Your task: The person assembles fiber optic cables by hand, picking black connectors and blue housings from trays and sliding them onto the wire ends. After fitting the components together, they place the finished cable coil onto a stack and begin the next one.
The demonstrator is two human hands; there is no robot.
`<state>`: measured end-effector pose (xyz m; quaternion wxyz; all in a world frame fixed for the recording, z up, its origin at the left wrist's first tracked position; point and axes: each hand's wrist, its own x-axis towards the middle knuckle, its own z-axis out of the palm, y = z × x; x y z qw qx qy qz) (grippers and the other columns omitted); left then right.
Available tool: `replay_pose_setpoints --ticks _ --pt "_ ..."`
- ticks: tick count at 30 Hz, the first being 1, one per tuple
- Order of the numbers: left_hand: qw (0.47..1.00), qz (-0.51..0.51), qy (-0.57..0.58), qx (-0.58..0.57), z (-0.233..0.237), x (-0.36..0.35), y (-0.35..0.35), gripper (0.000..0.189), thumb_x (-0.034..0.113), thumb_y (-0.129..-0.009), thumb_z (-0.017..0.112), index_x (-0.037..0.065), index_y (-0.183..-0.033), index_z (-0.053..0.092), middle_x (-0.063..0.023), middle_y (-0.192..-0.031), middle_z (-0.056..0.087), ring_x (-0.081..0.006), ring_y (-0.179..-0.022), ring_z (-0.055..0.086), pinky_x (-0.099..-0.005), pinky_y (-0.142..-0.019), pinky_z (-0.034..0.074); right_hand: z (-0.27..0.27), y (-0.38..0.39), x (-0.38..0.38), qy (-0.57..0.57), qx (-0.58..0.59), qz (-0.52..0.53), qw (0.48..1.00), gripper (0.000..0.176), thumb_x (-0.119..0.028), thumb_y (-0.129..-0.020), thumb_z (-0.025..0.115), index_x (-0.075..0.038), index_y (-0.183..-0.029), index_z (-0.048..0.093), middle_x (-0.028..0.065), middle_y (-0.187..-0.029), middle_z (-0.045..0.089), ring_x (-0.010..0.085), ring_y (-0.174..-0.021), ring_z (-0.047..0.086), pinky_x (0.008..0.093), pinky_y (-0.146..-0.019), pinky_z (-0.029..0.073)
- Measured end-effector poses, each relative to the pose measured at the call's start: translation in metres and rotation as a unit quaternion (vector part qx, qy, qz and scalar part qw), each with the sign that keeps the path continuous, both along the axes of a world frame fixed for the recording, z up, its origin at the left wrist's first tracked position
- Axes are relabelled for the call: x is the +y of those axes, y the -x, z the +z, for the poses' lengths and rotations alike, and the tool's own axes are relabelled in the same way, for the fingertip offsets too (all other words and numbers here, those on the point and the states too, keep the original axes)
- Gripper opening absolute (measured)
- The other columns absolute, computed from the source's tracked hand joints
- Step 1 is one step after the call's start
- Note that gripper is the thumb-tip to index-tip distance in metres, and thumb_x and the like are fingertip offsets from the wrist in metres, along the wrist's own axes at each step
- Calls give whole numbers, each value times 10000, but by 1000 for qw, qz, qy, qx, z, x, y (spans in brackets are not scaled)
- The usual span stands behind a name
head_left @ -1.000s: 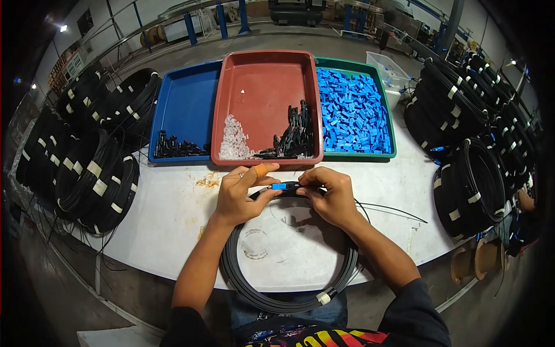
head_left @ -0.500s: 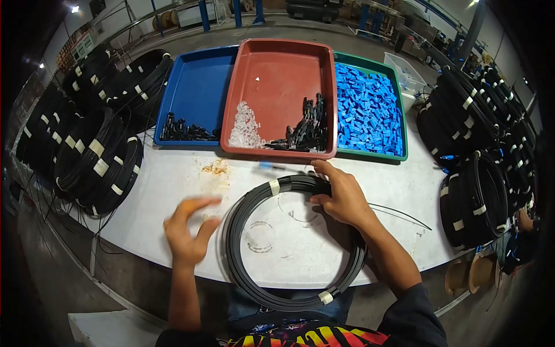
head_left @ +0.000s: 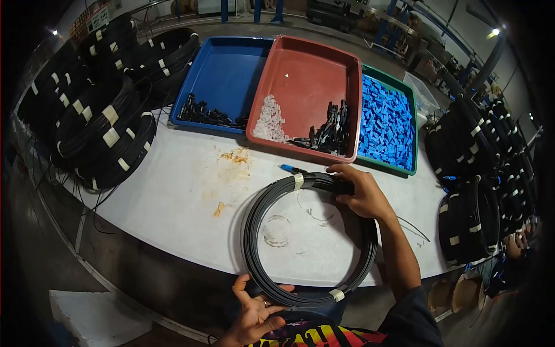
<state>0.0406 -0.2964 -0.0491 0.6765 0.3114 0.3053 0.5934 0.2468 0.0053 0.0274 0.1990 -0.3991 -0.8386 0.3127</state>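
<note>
A coil of black cable (head_left: 252, 231) bound with white tape lies on the white table, its near side overhanging the front edge. My right hand (head_left: 361, 191) grips the coil's upper right part, thumb inside the ring and fingers over the top. Below the coil's lower left side is my left hand (head_left: 257, 309), palm up with its fingers spread, near the cable and holding nothing. A connector with a blue end (head_left: 287, 168) rests just beyond the coil's top. One loose cable end (head_left: 413, 228) sticks out to the right, beyond my right forearm.
Behind the coil stand a blue tray (head_left: 225, 63) with black parts, a red tray (head_left: 312, 69) with clear and black parts, and a green tray (head_left: 414, 133) full of blue pieces. Taped cable coils are stacked at left (head_left: 95, 127) and right (head_left: 468, 220).
My left hand has moved down and toward me, from beside the coil's left to below its lower edge. My right hand keeps its hold. The view has shifted and tilted.
</note>
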Motion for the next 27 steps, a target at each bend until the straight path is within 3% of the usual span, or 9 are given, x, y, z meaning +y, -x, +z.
replay_pose_setpoints --ticks 5,11,14,17,18,19,22,23,27 --pt "998 49 -41 -5 10 0 -2 1082 154 -902 786 403 -1488 -89 -347 -1437 406 -446 -1372 469 -605 -1167 353 43 5 -22 -51 102 -31 993 645 192 -695 690 -32 -1294 603 188 -1220 704 316 -1218 661 378 -1012 513" --pt "967 241 -80 -37 51 33 5 1242 284 -709 958 167 -1541 43 -144 -1046 578 -275 -1012 601 -465 -996 481 105 18 -49 -120 341 -25 932 683 226 -750 701 -13 -1362 518 163 -1309 639 233 -1221 636 334 -1026 525" --pt "918 308 -246 48 43 70 23 1013 313 -797 873 95 -1533 212 -11 -835 498 -164 -787 484 -325 -771 345 112 27 -58 -124 392 24 911 721 215 -749 700 -8 -1398 479 167 -1333 624 236 -1240 623 359 -1041 529" --pt "886 404 -204 99 7 73 36 742 241 -840 797 21 -1442 423 -6 -803 500 -163 -795 506 -323 -851 370 102 23 -57 -81 392 67 914 766 193 -729 693 -8 -1429 454 157 -1374 610 247 -1240 625 375 -1066 511" --pt "815 477 -16 329 -8 66 52 390 279 -823 826 107 -982 514 23 -808 572 -145 -876 621 -388 -1077 397 99 21 -59 -34 404 88 910 776 192 -709 705 -7 -1423 474 142 -1371 613 232 -1240 626 367 -1060 508" --pt "816 475 -10 329 -26 62 51 390 279 -823 826 107 -982 514 23 -808 572 -145 -876 621 -388 -1077 397 98 18 -63 -69 337 57 937 679 150 -716 724 2 -1357 557 137 -1326 642 222 -1207 646 351 -1048 504" --pt "812 364 -333 313 47 82 48 726 159 -739 925 170 -1089 289 55 -628 555 -126 -565 614 -307 -646 386 82 -3 -68 -11 290 25 957 475 31 -764 771 23 -1225 658 147 -1243 684 220 -1131 677 365 -1006 520" --pt "762 290 -385 433 45 78 64 711 144 -739 923 176 -1091 305 58 -648 591 -125 -575 650 -294 -595 410 75 -14 -64 -65 241 38 968 445 24 -744 801 8 -1174 690 159 -1231 683 249 -1145 674 386 -993 529" --pt "766 279 -472 335 34 91 50 499 71 -672 941 170 -844 483 59 -624 581 -130 -581 665 -241 -487 437 57 -40 -73 -114 133 33 984 417 -45 -662 886 -70 -1059 758 176 -1313 625 341 -1176 650 414 -987 535"
